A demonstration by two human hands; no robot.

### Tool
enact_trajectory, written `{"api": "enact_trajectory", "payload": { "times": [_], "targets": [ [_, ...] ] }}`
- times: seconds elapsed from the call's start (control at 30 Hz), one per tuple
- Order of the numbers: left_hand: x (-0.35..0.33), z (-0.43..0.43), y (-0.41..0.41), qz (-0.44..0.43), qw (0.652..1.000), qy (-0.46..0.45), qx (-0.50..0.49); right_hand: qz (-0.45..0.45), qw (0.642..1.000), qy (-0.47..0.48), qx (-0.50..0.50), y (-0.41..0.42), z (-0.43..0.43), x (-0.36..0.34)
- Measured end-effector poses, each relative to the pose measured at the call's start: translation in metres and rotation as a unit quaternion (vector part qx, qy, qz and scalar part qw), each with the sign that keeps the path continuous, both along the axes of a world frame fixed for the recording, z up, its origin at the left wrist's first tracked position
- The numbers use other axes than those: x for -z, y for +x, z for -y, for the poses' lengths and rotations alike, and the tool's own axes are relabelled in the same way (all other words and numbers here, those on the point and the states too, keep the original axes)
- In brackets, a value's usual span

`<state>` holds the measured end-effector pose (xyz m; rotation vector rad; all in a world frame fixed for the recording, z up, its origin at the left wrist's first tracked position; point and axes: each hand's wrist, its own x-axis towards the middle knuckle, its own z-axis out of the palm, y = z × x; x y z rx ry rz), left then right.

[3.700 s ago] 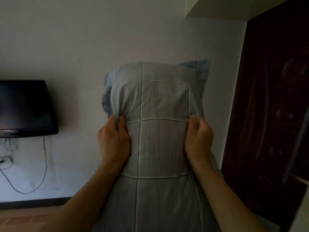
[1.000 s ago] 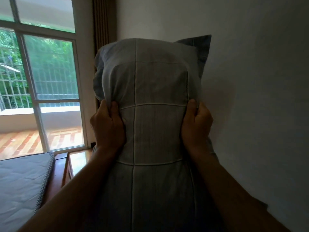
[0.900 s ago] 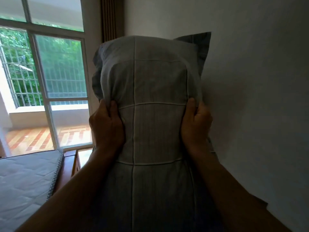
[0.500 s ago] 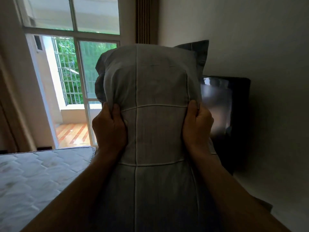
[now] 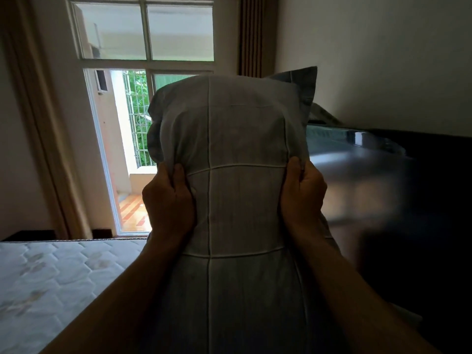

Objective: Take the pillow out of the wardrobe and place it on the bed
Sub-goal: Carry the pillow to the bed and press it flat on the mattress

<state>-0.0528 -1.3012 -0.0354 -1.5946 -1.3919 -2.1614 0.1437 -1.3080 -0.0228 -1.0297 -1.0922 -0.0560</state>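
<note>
A person's left hand (image 5: 167,200) and right hand (image 5: 304,192) clamp the upright pillow (image 5: 240,190); lowering it flat onto the bed (image 5: 51,274), lower left, seems best

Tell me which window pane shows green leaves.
The lower middle pane, just left of the pillow. Leaves and a metal grille show through it; both upper panes show only pale wall.

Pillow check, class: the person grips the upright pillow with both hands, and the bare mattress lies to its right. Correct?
Not quite. In the head view both hands, left and right, grip the upright pillow, but the bare mattress lies to its left.
</note>
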Motion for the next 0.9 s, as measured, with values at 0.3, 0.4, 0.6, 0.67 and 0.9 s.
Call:
{"api": "enact_trajectory", "payload": {
  "times": [0.3,0.4,0.6,0.67,0.9],
  "targets": [
    [0.023,-0.139,-0.031,0.010,1.000,-0.001,-0.018,0.000,0.999,-0.030,-0.030,-0.033,-0.134,0.013],
    [0.022,-0.195,-0.049,0.017,1.000,-0.001,-0.005,0.000,0.998,-0.041,-0.038,-0.051,-0.186,0.009],
    [0.027,-0.283,-0.079,0.032,0.999,0.002,-0.003,-0.004,0.998,-0.048,-0.049,-0.080,-0.271,0.011],
    [0.029,-0.309,-0.086,0.029,1.000,-0.002,-0.003,-0.005,0.997,-0.053,-0.050,-0.087,-0.298,0.014],
    [0.042,-0.412,-0.101,0.027,0.999,-0.017,-0.024,-0.008,0.997,-0.053,-0.057,-0.104,-0.417,0.028]
  ]
}}
